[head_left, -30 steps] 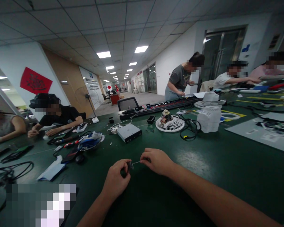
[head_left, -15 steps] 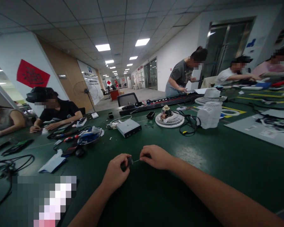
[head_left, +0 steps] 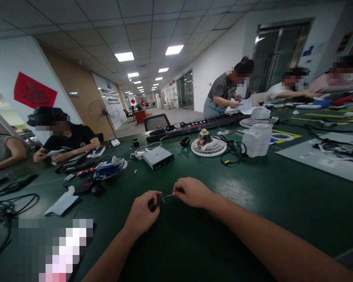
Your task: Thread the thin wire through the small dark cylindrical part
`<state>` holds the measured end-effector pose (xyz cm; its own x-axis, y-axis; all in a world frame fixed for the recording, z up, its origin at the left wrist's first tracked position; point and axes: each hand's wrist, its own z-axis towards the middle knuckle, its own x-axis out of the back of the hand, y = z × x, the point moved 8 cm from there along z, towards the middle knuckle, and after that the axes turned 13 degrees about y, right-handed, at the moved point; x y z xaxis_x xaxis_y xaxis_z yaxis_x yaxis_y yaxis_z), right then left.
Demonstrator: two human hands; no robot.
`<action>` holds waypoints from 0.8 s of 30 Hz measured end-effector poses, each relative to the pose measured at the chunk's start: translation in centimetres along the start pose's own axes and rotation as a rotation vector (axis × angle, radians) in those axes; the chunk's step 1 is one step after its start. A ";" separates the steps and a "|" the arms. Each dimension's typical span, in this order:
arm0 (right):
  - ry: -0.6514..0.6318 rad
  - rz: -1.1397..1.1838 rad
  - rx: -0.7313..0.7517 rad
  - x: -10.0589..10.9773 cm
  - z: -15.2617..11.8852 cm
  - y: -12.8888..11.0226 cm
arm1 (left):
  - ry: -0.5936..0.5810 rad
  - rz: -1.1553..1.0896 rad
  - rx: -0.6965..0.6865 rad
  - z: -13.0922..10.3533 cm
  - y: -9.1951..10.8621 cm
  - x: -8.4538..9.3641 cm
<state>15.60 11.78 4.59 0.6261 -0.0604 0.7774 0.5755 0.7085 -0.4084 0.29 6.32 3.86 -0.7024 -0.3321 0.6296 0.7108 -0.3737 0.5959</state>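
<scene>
Low over the green table [head_left: 194, 243], my left hand [head_left: 143, 213] is closed, thumb and fingers gripping a small dark block-shaped part [head_left: 159, 199]. Its exact kind is too small to make out. My right hand [head_left: 191, 192] faces it in a pinch on a thin, light, rod-like piece [head_left: 168, 195]. That piece spans the short gap between the hands, its left end at the dark part; whether it is inserted or only touching I cannot tell. Beyond my hands lies a silver optical drive [head_left: 159, 157] with a black front.
A white fan grille with a motor [head_left: 208, 145] and a white housing [head_left: 256, 140] stand right of the drive. Cables, a mouse [head_left: 97, 189] and a blue cloth bundle [head_left: 107, 168] lie left. A grey board [head_left: 326, 160] lies far right. Several people work around the table.
The view has shifted slightly, so most things sit a little further left. My hands keep their grips, close together. A standing person across the table now holds up a white sheet.
</scene>
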 end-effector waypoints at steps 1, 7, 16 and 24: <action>-0.025 0.031 0.003 -0.2 0.0 0.1 | -0.002 -0.003 0.002 0.0 0.0 0.0; -0.047 0.062 -0.044 -0.4 0.0 0.4 | -0.018 -0.018 0.008 -0.2 -0.2 -0.5; -0.083 -0.183 -0.142 0.0 -0.2 0.3 | -0.028 -0.021 0.047 -0.1 -0.5 -0.6; 0.064 -0.094 -0.349 0.1 -0.3 1.8 | -0.031 0.074 0.024 0.0 -0.3 -0.3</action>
<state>16.87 12.80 3.79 0.5868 -0.1656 0.7926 0.7703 0.4157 -0.4835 0.25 6.50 3.46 -0.6470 -0.3307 0.6870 0.7614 -0.3279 0.5592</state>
